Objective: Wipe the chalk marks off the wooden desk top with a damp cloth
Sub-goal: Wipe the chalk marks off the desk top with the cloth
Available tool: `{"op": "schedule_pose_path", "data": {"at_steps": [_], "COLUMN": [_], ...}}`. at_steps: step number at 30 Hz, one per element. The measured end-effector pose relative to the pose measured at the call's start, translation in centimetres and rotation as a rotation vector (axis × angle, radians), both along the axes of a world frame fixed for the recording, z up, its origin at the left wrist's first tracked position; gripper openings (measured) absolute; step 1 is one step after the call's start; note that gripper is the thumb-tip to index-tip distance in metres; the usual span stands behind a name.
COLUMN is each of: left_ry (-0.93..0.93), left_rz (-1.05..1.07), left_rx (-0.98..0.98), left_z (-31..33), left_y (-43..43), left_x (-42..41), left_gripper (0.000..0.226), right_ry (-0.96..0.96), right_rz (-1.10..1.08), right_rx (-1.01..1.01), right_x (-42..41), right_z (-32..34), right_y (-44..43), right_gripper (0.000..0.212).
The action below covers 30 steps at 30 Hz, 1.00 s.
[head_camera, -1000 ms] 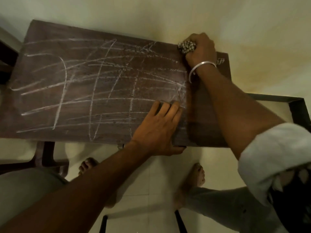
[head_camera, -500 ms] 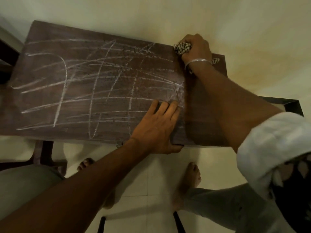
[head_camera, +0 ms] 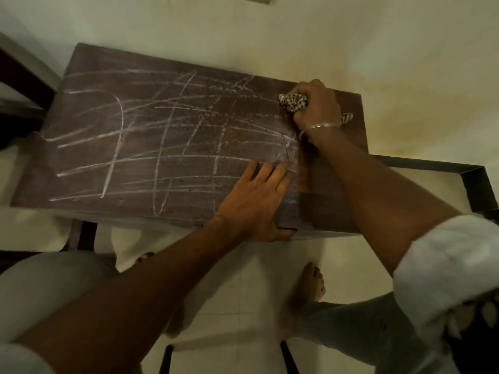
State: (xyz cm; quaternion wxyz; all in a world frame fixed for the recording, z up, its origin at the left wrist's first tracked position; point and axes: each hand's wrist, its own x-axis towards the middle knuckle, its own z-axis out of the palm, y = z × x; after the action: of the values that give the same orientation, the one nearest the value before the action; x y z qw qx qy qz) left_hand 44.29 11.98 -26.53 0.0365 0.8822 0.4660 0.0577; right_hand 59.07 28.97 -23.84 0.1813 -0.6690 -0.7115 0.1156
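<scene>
The right hand (head_camera: pixel 317 105) grips a bunched checked cloth (head_camera: pixel 293 102), fingers curled round it, pressing it onto the far right part of the wooden desk top (head_camera: pixel 94 136). White chalk marks (head_camera: pixel 167 136) criss-cross the top from its left side to just beside the cloth. The left hand (head_camera: pixel 255 203) lies flat near the near edge, fingers straight and together, thumb hooked over that edge. A silver bangle (head_camera: pixel 322 126) circles the right wrist.

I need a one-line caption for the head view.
Right hand grips a checked cloth on the desk top beside chalk marks; left hand rests flat near its front edge.
</scene>
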Motion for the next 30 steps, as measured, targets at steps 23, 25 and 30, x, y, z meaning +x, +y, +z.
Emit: {"op": "schedule_pose_path", "data": {"at_steps": [23, 25, 30], "left_ry": [0.039, 0.053, 0.08], "left_rz": [0.039, 0.043, 0.044], "left_rx": [0.061, 0.064, 0.036], "left_z": [-1.2, -1.0, -0.6], "left_y": [-1.2, -1.2, -1.1], "left_x": [-4.1, -4.1, -4.1], "left_gripper": [0.097, 0.098, 0.1], "right_ry": [-0.109, -0.094, -0.047], "right_rz": [0.138, 0.114, 0.05], "right_rx": [0.038, 0.027, -0.003], "right_x": [0.7, 0.1, -0.7], "right_z": [-1.3, -0.8, -0.3], "right_y": [-10.5, -9.2, -9.6], "right_gripper": [0.044, 0.043, 0.043]}}
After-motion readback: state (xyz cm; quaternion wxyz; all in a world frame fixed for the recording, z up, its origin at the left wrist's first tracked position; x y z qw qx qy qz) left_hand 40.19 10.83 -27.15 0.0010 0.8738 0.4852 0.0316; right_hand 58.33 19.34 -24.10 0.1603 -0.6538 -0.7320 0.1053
